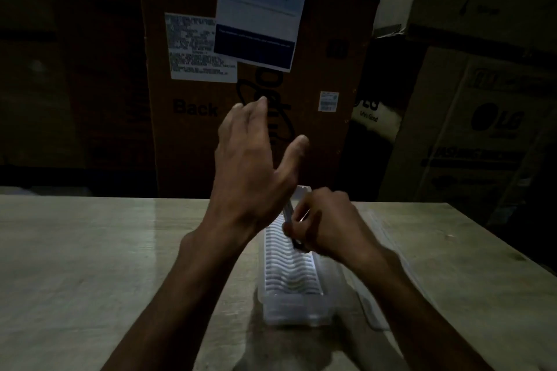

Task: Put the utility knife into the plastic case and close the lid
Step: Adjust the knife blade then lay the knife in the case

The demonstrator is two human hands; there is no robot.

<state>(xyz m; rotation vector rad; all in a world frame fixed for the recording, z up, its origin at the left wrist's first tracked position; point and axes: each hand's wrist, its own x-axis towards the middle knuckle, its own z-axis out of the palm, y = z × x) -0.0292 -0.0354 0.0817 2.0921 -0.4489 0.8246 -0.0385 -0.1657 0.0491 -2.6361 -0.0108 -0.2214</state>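
Note:
A long clear plastic case (294, 301) with a ribbed, wavy floor lies open on the table, running away from me. My right hand (328, 224) is closed around the utility knife (288, 214), a slim pale tool held low over the case's far half. Most of the knife is hidden in my fist. My left hand (253, 166) hovers raised above the case's far left side, fingers spread, holding nothing. The clear lid (388, 253) lies flat on the table to the right of the case, partly under my right forearm.
The pale wooden table (90, 265) ends at a far edge just beyond the case. Tall cardboard boxes (250, 75) with paper labels stand close behind it, and more boxes (482, 135) are stacked at the right. The room is dim.

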